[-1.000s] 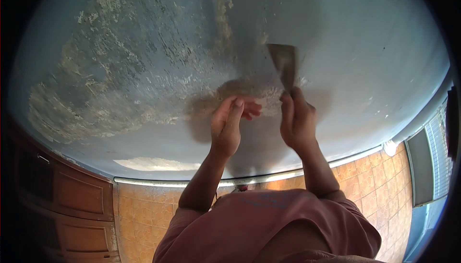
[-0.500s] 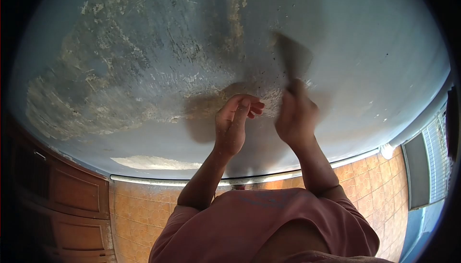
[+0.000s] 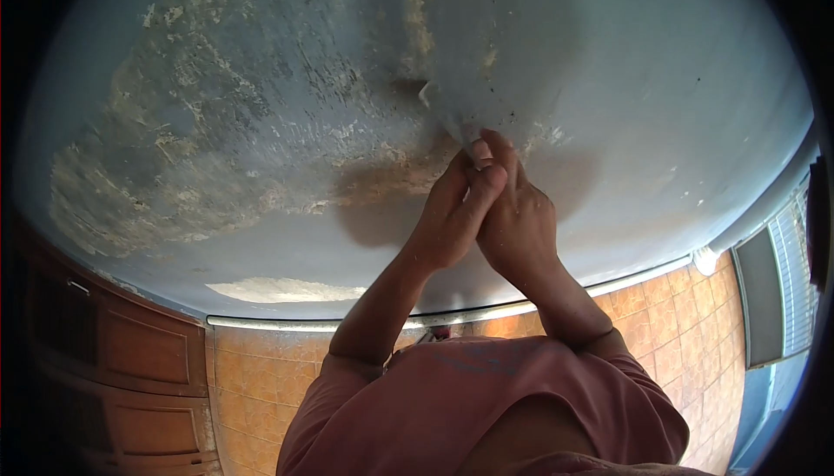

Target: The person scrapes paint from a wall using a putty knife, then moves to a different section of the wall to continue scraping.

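Both hands meet in front of the grey-blue wall [image 3: 634, 128]. My right hand [image 3: 519, 207] is closed round the handle of a scraper [image 3: 456, 124], whose blade points up and to the left, seen nearly edge-on. My left hand [image 3: 456, 211] presses against the right hand, its fingers closed near the base of the scraper; whether they grip the tool itself is partly hidden. Scraped, flaking patches [image 3: 200, 128] cover the wall on the left and reach to just above the hands.
A pale bare patch [image 3: 287, 290] lies low on the wall. Below are orange floor tiles [image 3: 261, 380], with a brown wooden door [image 3: 143, 346] at the lower left. A window with bars [image 3: 792, 276] stands at the right.
The right hand has swung the scraper left and tilted it. My left hand has risen to the right, from apart with loose fingers to closed against the right hand.
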Demonstrator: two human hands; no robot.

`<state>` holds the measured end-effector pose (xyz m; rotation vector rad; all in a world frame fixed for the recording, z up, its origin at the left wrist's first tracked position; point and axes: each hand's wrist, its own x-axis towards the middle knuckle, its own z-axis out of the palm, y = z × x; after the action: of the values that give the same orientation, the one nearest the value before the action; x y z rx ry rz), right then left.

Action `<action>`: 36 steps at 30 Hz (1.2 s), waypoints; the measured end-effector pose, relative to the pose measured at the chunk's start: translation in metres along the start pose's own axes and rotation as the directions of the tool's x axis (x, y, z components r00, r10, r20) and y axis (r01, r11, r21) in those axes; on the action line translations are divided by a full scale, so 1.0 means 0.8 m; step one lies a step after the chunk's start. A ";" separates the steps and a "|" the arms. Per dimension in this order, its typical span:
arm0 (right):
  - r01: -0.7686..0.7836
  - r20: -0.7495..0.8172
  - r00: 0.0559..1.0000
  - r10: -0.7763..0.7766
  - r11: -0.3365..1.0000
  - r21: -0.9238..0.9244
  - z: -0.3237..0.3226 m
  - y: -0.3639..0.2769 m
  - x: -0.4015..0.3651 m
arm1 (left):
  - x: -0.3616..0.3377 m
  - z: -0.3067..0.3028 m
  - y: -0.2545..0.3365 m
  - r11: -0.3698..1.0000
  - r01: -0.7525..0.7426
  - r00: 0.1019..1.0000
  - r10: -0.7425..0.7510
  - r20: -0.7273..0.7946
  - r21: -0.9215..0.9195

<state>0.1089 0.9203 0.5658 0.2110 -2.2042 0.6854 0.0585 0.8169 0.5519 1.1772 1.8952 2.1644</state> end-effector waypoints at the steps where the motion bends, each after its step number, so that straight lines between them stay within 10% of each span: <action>1: 0.035 -0.005 0.999 -0.035 0.999 0.011 -0.003 -0.001 0.000 | 0.010 0.006 -0.001 0.993 0.009 1.000 -0.009 -0.004 -0.114; 7: 0.142 -0.010 0.988 -0.155 0.872 0.468 -0.009 0.017 -0.005 | 0.036 0.014 0.010 0.942 -0.033 0.999 0.025 -0.031 -0.334; 14: 0.120 -0.034 0.993 -0.115 0.940 0.319 -0.018 0.019 0.028 | 0.075 0.022 0.020 0.766 -0.011 1.000 -0.005 -0.024 -0.643; 20: 0.171 -0.106 0.984 -0.145 0.934 0.313 -0.034 0.005 0.016 | 0.045 0.038 0.053 0.793 0.149 0.968 -0.238 -0.074 -0.591; 24: 0.282 -0.283 0.936 -0.210 0.928 0.242 -0.003 0.025 0.036 | 0.079 0.027 0.048 0.863 0.057 0.991 -0.109 -0.075 -0.502; 27: 0.134 -0.143 0.987 -0.071 0.856 0.499 -0.020 0.015 0.043 | 0.088 0.026 0.072 0.928 0.025 0.999 -0.037 -0.027 -0.371; 31: -0.035 0.000 0.999 0.038 0.925 0.379 -0.017 0.030 -0.026 | 0.033 0.017 0.009 0.992 0.128 0.980 -0.126 0.151 -0.004; 36: -0.283 0.201 0.958 0.206 0.801 0.528 -0.010 0.060 -0.079 | -0.037 0.017 -0.061 0.953 0.304 0.938 -0.297 0.178 -0.013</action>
<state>0.1384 0.9604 0.5036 0.2699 -2.1227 1.4986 0.0653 0.8266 0.4945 0.9597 1.8113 1.8667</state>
